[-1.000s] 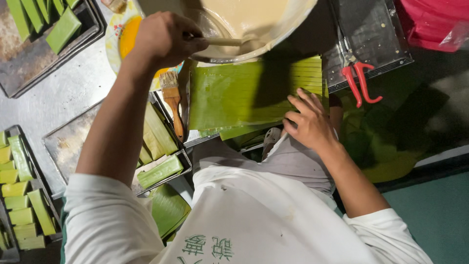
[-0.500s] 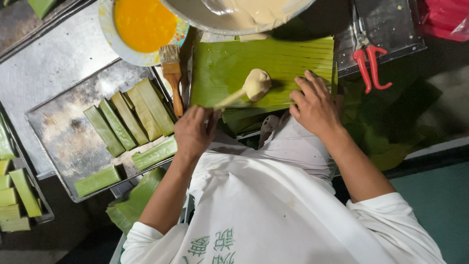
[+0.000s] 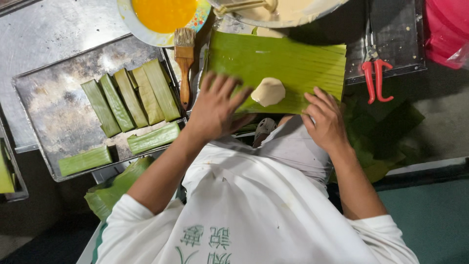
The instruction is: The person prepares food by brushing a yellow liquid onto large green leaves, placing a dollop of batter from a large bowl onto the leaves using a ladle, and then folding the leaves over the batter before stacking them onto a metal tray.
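Observation:
A green banana leaf [image 3: 278,63] lies flat in front of me, with a pale dollop of batter [image 3: 267,91] on its near half. My left hand [image 3: 217,105] rests fingers spread on the leaf's near left edge, just left of the dollop. On the leaf's near right edge sits my right hand [image 3: 325,120], flat beside the dollop. Neither hand holds anything. Beyond the leaf stands a big bowl of cream batter [image 3: 283,11] with a spoon in it.
A metal tray [image 3: 53,112] at the left carries several folded green leaf parcels [image 3: 132,95]. A bowl of orange liquid [image 3: 163,14] and a wooden brush [image 3: 184,58] lie beyond it. Red-handled scissors [image 3: 376,78] lie at the right. Spare leaves [image 3: 112,188] hang below the tray.
My left hand came back from the batter bowl and went down flat on the leaf. A dollop of batter now lies on the leaf. My right hand stayed at the leaf's right edge.

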